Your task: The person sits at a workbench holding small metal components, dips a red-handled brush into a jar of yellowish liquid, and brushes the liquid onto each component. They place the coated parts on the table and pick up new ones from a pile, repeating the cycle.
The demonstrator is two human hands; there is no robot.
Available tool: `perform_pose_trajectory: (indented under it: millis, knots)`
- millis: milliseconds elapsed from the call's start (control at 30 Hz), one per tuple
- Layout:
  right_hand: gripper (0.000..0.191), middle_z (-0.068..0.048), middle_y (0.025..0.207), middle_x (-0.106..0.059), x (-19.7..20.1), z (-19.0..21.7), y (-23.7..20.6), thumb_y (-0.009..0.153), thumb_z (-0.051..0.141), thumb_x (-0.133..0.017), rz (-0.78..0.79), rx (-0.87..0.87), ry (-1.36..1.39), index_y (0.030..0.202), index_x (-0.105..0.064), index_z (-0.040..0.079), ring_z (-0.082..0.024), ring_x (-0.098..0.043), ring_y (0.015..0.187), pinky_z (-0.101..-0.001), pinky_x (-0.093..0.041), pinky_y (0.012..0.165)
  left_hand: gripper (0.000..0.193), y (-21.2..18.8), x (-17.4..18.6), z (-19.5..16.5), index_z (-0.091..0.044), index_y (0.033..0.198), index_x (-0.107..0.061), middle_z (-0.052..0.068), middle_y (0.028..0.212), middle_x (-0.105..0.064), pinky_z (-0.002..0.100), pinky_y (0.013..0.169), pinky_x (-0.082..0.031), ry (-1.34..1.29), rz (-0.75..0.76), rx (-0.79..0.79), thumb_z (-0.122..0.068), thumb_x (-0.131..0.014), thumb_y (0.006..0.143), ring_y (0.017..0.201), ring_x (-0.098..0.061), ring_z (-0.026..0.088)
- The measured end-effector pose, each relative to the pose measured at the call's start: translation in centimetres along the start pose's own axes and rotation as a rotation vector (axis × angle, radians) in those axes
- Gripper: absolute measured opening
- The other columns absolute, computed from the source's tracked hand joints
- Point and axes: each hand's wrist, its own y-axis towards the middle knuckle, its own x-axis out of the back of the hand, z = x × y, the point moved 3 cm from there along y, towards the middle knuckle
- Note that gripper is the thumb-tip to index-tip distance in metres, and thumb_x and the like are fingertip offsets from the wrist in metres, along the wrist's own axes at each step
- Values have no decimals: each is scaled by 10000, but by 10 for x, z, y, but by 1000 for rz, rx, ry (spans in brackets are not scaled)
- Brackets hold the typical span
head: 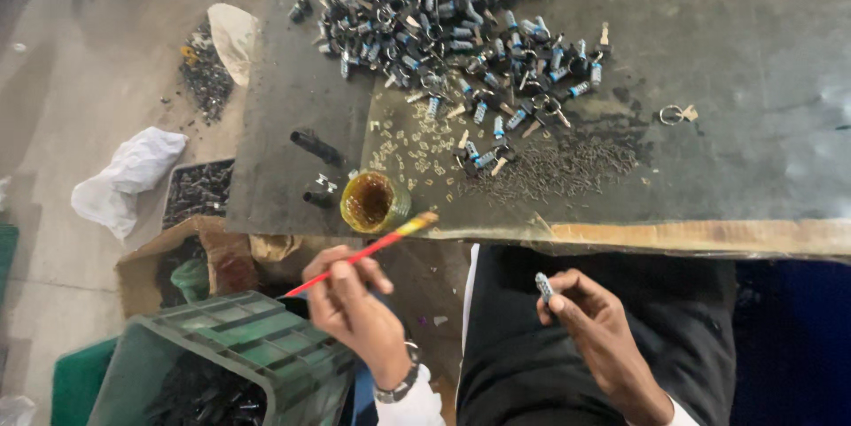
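- Hands sit low, in front of the dark bench (292, 107).
- The left hand (355, 306) holds a thin red brush (359, 255) in closed fingers.
- The brush tip points up at a small jar of brown goo (372, 202) on the bench edge, close to it.
- The right hand (589, 315) pinches a small metal part (543, 286) between thumb and finger, over the lap.
- A big pile of the same parts (443, 9) lies farther back on the bench, well apart from both hands.
- A green crate (239, 346) stands just beside the left hand.
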Motion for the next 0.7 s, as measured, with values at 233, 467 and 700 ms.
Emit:
perform_pose_trajectory:
  millis: [233, 467, 700]
  knots:
    - [145, -37, 985, -608, 5, 9, -1, 961, 99, -709, 0, 41, 179, 1049, -633, 13, -155, -624, 860, -306, -497, 761, 236, -55, -26, 9, -9, 1070, -575, 99, 852, -628, 268, 514, -451, -189, 233, 269, -241, -616, 1056, 658, -564, 147]
    - [154, -51, 964, -613, 8, 20, -7, 985, 111, -688, -27, 67, 172, 1090, -624, 19, -145, -623, 878, -292, -504, 782, 257, -73, -36, 8, -27, 1067, -572, 75, 791, -643, 228, 516, -392, -189, 367, 359, -281, -612, 1071, 593, -557, 116]
    - [144, -47, 983, -601, 10, 19, -10, 975, 103, -687, -40, 66, 163, 1079, -639, 16, -145, -630, 885, -293, -519, 773, 256, -80, -38, 15, -27, 1062, -574, 70, 802, -648, 227, 512, -397, -137, 412, 398, -278, -620, 1065, 590, -559, 109]
